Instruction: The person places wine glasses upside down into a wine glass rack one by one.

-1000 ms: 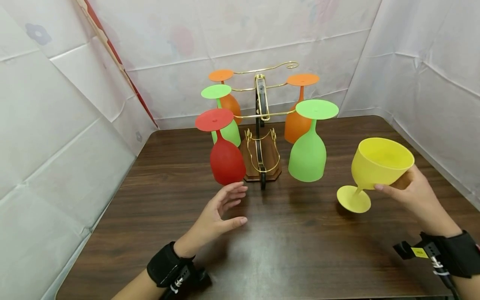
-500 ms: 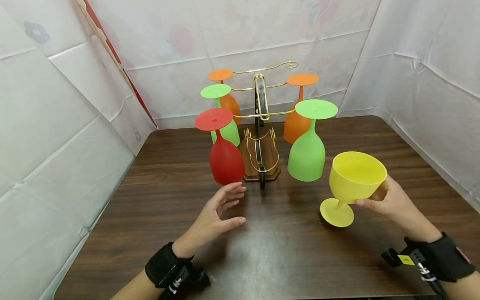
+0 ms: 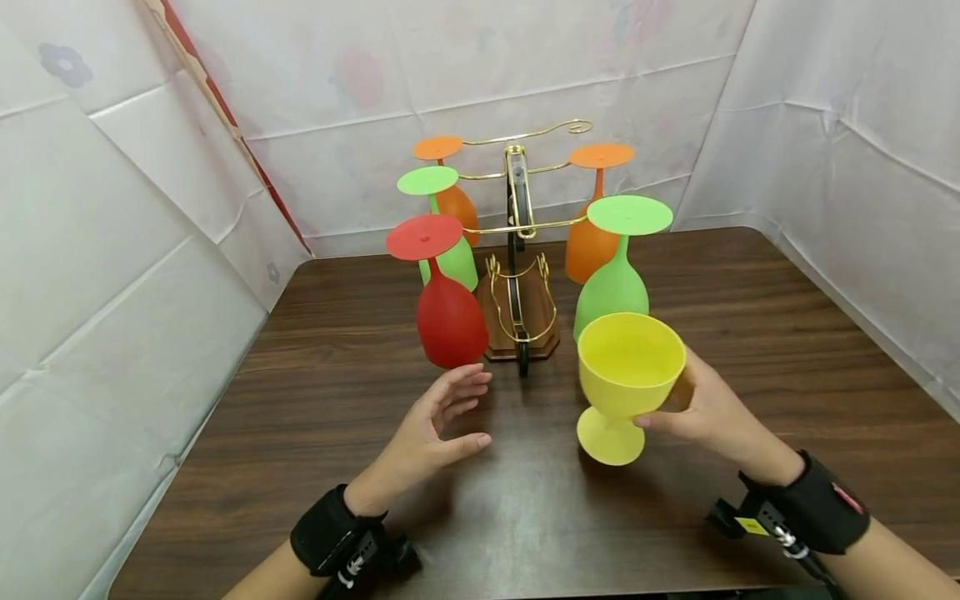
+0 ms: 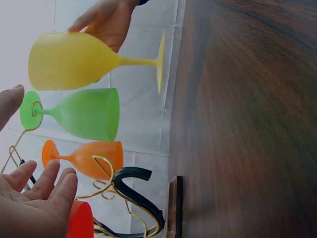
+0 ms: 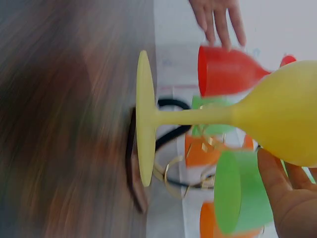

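A yellow goblet (image 3: 628,367) is upright in my right hand (image 3: 708,412), its bowl gripped from the right with the thumb near the bowl's base. In the left wrist view its foot (image 4: 161,63) is raised off the table. Fingers spread and holding nothing, my left hand (image 3: 435,425) is just below a red goblet (image 3: 450,321). That red one hangs upside down at the front left of a gold wire rack (image 3: 517,229). Behind the yellow bowl, a green goblet (image 3: 611,287) hangs upside down on the rack's right side and is partly covered.
Farther back on the rack hang a second green goblet (image 3: 457,265) and two orange goblets (image 3: 588,250) (image 4: 101,157). The rack's wooden base (image 3: 538,312) stands on the dark wooden table (image 3: 315,467). White sheeting (image 3: 315,75) surrounds the table's back and sides.
My right hand has carried the yellow goblet leftward and toward me, bringing it more upright and in front of the green goblet. The left hand has stayed in place.
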Demonstrator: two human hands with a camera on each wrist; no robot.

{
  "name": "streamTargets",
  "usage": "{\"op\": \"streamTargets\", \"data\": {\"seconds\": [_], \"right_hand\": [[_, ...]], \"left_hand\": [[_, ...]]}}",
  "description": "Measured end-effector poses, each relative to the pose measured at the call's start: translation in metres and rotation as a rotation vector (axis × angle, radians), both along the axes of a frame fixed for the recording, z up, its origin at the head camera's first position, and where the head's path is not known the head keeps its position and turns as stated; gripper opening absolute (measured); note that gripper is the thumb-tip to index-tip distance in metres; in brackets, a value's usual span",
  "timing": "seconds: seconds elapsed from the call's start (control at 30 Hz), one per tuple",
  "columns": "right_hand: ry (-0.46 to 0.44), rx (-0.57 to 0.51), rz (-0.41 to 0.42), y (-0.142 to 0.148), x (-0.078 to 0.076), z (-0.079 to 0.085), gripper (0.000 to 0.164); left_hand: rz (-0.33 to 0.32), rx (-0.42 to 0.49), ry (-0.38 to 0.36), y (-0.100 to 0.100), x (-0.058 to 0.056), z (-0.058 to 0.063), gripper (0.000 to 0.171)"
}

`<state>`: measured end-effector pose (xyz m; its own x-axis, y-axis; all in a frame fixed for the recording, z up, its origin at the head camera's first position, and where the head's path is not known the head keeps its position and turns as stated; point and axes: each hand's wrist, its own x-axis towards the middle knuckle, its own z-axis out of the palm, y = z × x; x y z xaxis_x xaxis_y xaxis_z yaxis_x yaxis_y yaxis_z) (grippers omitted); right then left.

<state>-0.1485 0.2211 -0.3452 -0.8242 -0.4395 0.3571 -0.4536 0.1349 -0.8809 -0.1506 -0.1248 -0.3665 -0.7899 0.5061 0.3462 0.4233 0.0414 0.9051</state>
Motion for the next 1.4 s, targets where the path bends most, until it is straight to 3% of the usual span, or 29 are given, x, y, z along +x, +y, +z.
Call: {"op": "streamTargets", "data": {"seconds": [0.27, 0.63, 0.97, 1.27, 1.4], "right_hand": [[-0.05, -0.066, 0.135, -0.039, -0.009, 0.004, 0.078], [-0.024, -0.094, 0.175, -0.063, -0.012, 0.005, 0.077], [-0.074, -0.111, 0.195, -0.083, -0.01, 0.003, 0.077], [-0.049, -0.107, 0.179, -0.09, -0.005, 0.0, 0.079], [-0.059, -0.105, 0.224, -0.087, -0.006, 0.001, 0.08]], "left_hand": [[0.006, -0.003, -0.01, 0.002, 0.0, -0.001, 0.067], [-0.004, -0.007, -0.021, 0.008, -0.004, 0.008, 0.069], [-0.096, 0.063, -0.007, 0.026, -0.003, 0.015, 0.074], [-0.075, 0.135, 0.028, 0.032, 0.0, 0.013, 0.077], [-0.063, 0.125, 0.05, 0.031, 0.001, 0.011, 0.077]]}}
